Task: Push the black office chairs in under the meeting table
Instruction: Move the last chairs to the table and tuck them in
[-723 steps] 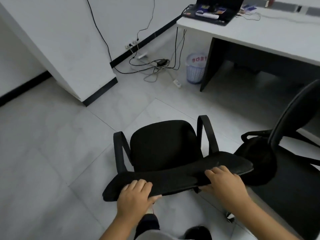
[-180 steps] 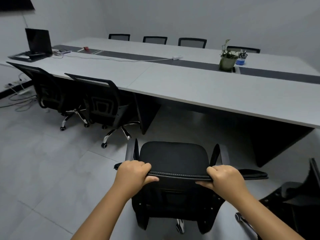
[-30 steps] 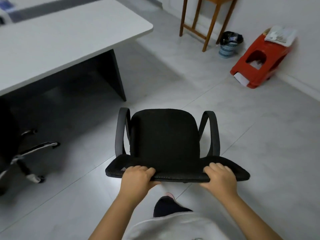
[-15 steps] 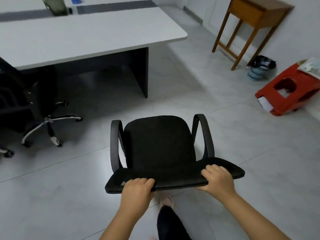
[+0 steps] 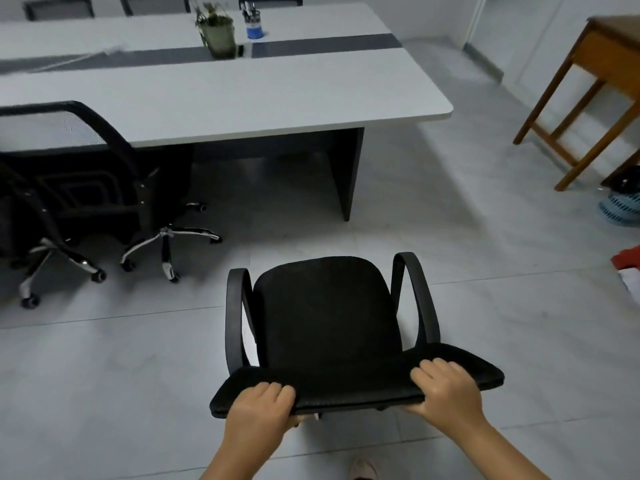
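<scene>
A black office chair (image 5: 329, 320) with curved armrests stands on the floor in front of me, its seat facing the grey meeting table (image 5: 221, 98). My left hand (image 5: 258, 408) grips the left part of the backrest's top edge. My right hand (image 5: 446, 393) grips the right part of the same edge. A stretch of bare floor separates the chair from the table's near right end. Two more black chairs, one mesh-backed (image 5: 90, 168) and one at the frame's edge (image 5: 17, 209), stand pushed in under the table's near side on the left.
A dark table leg panel (image 5: 349, 174) stands ahead of the chair. A potted plant (image 5: 218, 32) and a blue pen cup (image 5: 254, 26) sit on the table. To the right are a wooden side table (image 5: 595, 88), a blue basket (image 5: 620, 206) and a red object (image 5: 628, 261). Several chair backs line the table's far side.
Over the last second the chair and my view have swung left, from pointing past the table's end to facing the table's near side. Both hands have stayed on the backrest.
</scene>
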Demonstrator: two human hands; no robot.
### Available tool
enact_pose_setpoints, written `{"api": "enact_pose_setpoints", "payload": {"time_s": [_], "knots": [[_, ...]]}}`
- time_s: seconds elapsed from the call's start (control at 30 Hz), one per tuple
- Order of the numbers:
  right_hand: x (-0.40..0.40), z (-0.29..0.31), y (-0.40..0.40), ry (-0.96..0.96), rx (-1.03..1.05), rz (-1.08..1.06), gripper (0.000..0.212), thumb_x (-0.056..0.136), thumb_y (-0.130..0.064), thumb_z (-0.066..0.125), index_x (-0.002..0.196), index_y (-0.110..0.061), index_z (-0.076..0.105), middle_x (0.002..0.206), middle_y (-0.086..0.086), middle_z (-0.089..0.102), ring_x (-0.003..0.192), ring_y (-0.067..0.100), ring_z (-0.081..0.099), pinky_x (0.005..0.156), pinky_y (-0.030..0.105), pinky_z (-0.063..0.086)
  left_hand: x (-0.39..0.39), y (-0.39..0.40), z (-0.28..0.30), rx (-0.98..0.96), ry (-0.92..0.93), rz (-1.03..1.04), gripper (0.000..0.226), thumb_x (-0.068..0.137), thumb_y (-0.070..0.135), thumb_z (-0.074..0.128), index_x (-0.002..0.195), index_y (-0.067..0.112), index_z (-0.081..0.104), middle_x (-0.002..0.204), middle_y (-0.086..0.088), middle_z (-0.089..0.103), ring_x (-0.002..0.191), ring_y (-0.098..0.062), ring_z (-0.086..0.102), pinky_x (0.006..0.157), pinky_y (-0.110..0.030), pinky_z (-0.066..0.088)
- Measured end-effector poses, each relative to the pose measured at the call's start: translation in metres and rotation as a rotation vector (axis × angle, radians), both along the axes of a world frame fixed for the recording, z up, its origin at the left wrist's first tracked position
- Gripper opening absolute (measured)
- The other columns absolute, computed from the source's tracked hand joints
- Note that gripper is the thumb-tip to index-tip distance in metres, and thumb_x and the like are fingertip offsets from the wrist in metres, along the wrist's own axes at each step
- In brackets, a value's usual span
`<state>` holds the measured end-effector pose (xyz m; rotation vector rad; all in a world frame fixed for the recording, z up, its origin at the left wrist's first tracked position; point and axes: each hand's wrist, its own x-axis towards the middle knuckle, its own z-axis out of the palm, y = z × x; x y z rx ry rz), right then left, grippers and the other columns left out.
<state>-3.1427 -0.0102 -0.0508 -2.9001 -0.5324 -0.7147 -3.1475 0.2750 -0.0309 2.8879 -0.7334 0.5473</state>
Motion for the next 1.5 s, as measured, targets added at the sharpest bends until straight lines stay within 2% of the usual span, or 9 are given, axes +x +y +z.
{"api": "enact_pose_setpoints", "payload": {"time_s": [0.17, 0.4, 0.57, 0.93, 1.1, 1.2, 1.27, 1.4, 1.5], "knots": [[0.048, 0.0, -0.002, -0.02, 0.023, 0.059, 0.07, 0.085, -0.067, 0.027, 0.044, -0.016, 0.053, 0.042, -0.003, 0.046, 0.038, 0.015, 0.045, 0.051, 0.025, 0.022, 0.026, -0.004, -0.008, -0.004, -0.064, 0.096, 0.04, 0.093, 0.052, 0.024, 0.07, 0.02, 0.034, 0.042, 0.004, 0.048, 0.036, -0.014, 0.046, 0.055, -0.026, 0.027], [0.13, -0.001, 0.033, 0.038, 0.004, 0.113, 0.061, 0.076, -0.067, 0.039, 0.043, -0.016, 0.049, 0.042, -0.003, 0.045, 0.039, 0.016, 0.044, 0.051, 0.027, 0.02, 0.085, 0.025, 0.0, 0.055, -0.067, 0.185, 0.07, 0.093, 0.056, 0.019, 0.047, 0.018, 0.055, 0.04, 0.005, 0.048, 0.035, -0.012, 0.047, 0.037, -0.021, 0.033], [0.175, -0.001, 0.078, 0.074, -0.005, 0.094, 0.053, 0.065, -0.064, 0.044, 0.043, -0.016, 0.048, 0.042, -0.003, 0.044, 0.039, 0.016, 0.043, 0.053, 0.027, 0.018, 0.141, 0.071, 0.002, 0.085, -0.04, 0.173, 0.073, 0.093, 0.055, 0.011, 0.047, 0.021, 0.057, 0.042, 0.009, 0.052, 0.036, -0.009, 0.048, 0.035, -0.016, 0.033], [0.281, -0.003, 0.171, 0.064, -0.035, 0.003, 0.046, 0.061, -0.06, 0.048, 0.044, -0.017, 0.05, 0.043, -0.002, 0.045, 0.041, 0.016, 0.043, 0.053, 0.027, 0.018, 0.277, 0.169, 0.004, 0.053, -0.052, 0.062, 0.069, 0.091, 0.057, 0.014, 0.045, 0.022, 0.052, 0.04, 0.009, 0.047, 0.035, -0.008, 0.045, 0.034, -0.016, 0.03], [0.319, -0.004, 0.21, 0.038, 0.013, -0.051, 0.067, 0.085, -0.065, 0.029, 0.044, -0.015, 0.047, 0.042, 0.0, 0.042, 0.04, 0.018, 0.042, 0.05, 0.025, 0.019, 0.338, 0.207, 0.004, 0.07, -0.04, 0.016, 0.072, 0.091, 0.057, 0.01, 0.045, 0.022, 0.051, 0.041, 0.009, 0.048, 0.035, -0.009, 0.045, 0.033, -0.016, 0.029], [0.345, -0.002, 0.221, 0.011, -0.014, -0.067, 0.062, 0.08, -0.063, 0.039, 0.044, -0.013, 0.046, 0.042, 0.0, 0.041, 0.04, 0.019, 0.04, 0.052, 0.028, 0.015, 0.37, 0.219, 0.002, 0.056, -0.032, -0.018, 0.072, 0.092, 0.056, 0.008, 0.046, 0.022, 0.052, 0.042, 0.009, 0.048, 0.036, -0.008, 0.046, 0.033, -0.016, 0.029], [0.365, -0.002, 0.224, 0.005, -0.01, -0.071, 0.065, 0.083, -0.064, 0.035, 0.044, -0.013, 0.045, 0.042, 0.0, 0.041, 0.041, 0.02, 0.039, 0.052, 0.028, 0.014, 0.392, 0.222, 0.0, 0.053, -0.03, -0.032, 0.071, 0.092, 0.056, 0.009, 0.046, 0.022, 0.051, 0.042, 0.009, 0.048, 0.036, -0.009, 0.046, 0.034, -0.016, 0.03], [0.407, -0.003, 0.227, -0.021, 0.03, -0.047, 0.07, 0.088, -0.062, 0.025, 0.044, -0.011, 0.046, 0.042, 0.002, 0.041, 0.039, 0.021, 0.04, 0.051, 0.029, 0.014, 0.433, 0.224, 0.002, 0.087, 0.013, -0.044, 0.051, 0.075, 0.06, 0.033, 0.046, 0.022, 0.052, 0.041, 0.008, 0.047, 0.036, -0.008, 0.045, 0.034, -0.015, 0.029], [0.443, -0.005, 0.227, -0.027, 0.015, -0.038, 0.069, 0.087, -0.063, 0.028, 0.045, -0.011, 0.045, 0.042, 0.002, 0.04, 0.039, 0.02, 0.04, 0.053, 0.028, 0.01, 0.468, 0.225, 0.003, 0.103, 0.041, -0.033, 0.044, 0.07, 0.057, 0.035, 0.047, 0.022, 0.052, 0.041, 0.008, 0.046, 0.036, -0.009, 0.044, 0.034, -0.015, 0.028]]}}
